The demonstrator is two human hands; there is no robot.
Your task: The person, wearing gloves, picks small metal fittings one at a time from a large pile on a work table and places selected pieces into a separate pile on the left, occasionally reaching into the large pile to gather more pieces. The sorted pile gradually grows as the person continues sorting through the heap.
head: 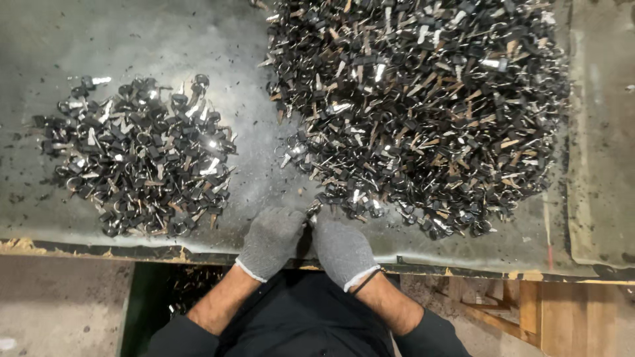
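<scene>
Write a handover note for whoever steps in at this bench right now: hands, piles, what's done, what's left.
Left hand and right hand, both in grey knit gloves, sit together at the near edge of the table, working one small metal piece between the fingertips; what kind of piece is too small to tell.
Small pile of keys lies on the left, apart from the rest. Big pile of keys lies on the right, its near edge just beyond the hands.
Done, judging by the split: the small pile. Left: probably the big pile, which is far larger.
</scene>
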